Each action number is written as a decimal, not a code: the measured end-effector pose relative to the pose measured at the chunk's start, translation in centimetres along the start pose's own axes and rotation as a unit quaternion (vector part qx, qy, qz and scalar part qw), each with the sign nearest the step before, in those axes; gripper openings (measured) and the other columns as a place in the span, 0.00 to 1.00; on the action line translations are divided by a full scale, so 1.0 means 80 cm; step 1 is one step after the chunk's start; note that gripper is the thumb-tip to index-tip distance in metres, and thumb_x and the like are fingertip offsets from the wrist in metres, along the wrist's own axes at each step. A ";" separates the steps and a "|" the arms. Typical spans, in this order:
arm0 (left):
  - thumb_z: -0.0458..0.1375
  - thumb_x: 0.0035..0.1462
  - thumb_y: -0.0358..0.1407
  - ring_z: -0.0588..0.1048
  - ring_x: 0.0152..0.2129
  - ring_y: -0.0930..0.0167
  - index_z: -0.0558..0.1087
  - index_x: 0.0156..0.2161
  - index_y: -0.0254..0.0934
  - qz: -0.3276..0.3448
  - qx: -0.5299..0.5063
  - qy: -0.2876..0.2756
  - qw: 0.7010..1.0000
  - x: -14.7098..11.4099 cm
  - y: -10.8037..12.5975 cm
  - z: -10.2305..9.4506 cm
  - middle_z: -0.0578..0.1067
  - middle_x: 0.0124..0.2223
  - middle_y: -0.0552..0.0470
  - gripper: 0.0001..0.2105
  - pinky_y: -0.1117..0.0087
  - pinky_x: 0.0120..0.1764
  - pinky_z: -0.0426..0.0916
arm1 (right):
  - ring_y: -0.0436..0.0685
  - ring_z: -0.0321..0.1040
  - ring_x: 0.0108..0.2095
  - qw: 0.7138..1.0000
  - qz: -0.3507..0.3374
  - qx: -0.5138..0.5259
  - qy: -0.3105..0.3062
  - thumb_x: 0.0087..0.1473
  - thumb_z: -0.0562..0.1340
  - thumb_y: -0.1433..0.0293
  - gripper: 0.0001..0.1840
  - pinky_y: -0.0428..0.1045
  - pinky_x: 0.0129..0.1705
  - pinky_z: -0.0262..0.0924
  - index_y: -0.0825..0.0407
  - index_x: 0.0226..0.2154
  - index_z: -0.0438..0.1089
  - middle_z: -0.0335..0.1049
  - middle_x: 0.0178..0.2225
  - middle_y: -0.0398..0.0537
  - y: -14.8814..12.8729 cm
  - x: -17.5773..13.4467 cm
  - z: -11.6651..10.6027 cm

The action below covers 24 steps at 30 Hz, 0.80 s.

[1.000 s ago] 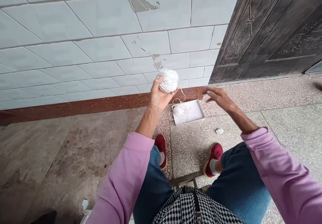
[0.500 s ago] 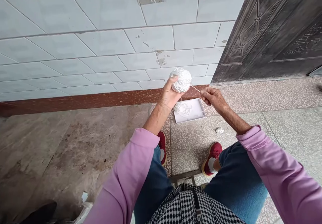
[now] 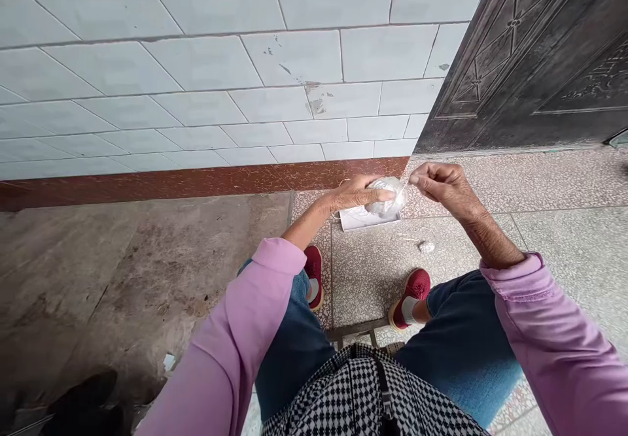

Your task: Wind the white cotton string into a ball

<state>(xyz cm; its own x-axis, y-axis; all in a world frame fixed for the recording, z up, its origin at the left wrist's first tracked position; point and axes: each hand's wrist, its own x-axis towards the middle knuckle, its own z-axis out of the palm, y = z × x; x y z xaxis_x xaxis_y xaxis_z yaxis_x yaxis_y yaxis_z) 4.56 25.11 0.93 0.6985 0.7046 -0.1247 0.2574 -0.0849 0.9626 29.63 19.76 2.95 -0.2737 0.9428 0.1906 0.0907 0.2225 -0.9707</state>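
My left hand (image 3: 356,193) grips a ball of white yarn (image 3: 391,204), thumb across its front and fingers behind it; the ball looks slightly blurred. Just to the right, my right hand (image 3: 439,184) pinches a strand of the white yarn (image 3: 406,183) that runs from the ball. Below the ball, a shallow white box (image 3: 370,222) lies on the floor, partly covered by the ball and my left hand. Loose yarn shows at the box's left edge. A small white clump (image 3: 426,247) of yarn lies on the speckled floor below my right hand.
A pale tiled wall (image 3: 206,106) with a red-brown base strip (image 3: 196,180) stands in front. A dark carved door (image 3: 540,76) is at the upper right. My red shoes (image 3: 417,285) rest on the floor under my knees. Stained concrete (image 3: 147,259) lies to the left.
The yarn ball in my left hand has moved down and right, and that hand has turned over to the right. My right hand has shifted right, still pinching the strand. The view has tilted slightly.
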 end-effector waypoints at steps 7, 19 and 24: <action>0.71 0.44 0.61 0.78 0.34 0.66 0.81 0.43 0.35 -0.050 -0.201 -0.087 0.975 -0.005 -0.004 0.008 0.80 0.37 0.44 0.32 0.67 0.35 0.72 | 0.45 0.49 0.19 0.997 0.031 0.063 -0.013 0.60 0.74 0.47 0.27 0.46 0.20 0.40 0.48 0.29 0.68 0.58 0.20 0.34 0.009 0.006 0.017; 0.70 0.45 0.54 0.73 0.30 0.70 0.81 0.40 0.37 -0.089 -0.088 -0.163 0.979 -0.017 -0.007 -0.013 0.78 0.36 0.48 0.24 0.68 0.32 0.67 | 0.50 0.53 0.26 0.982 -0.056 -0.171 -0.055 0.70 0.66 0.50 0.25 0.50 0.29 0.48 0.50 0.29 0.71 0.59 0.24 0.39 0.001 -0.010 0.007; 0.67 0.52 0.57 0.71 0.30 0.68 0.77 0.34 0.37 -0.082 0.103 -0.265 0.955 -0.014 0.003 0.015 0.76 0.33 0.50 0.22 0.65 0.34 0.66 | 0.48 0.47 0.24 0.987 0.000 -0.133 -0.094 0.68 0.67 0.52 0.24 0.49 0.28 0.44 0.51 0.28 0.69 0.53 0.22 0.36 0.002 -0.013 0.014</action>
<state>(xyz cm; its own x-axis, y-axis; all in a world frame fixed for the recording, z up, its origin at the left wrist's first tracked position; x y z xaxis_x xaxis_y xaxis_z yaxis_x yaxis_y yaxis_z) 4.64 23.49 1.00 0.8638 0.2685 -0.4263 0.4797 -0.1799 0.8588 28.87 18.52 2.46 -0.4444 0.8854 0.1363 0.3324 0.3043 -0.8927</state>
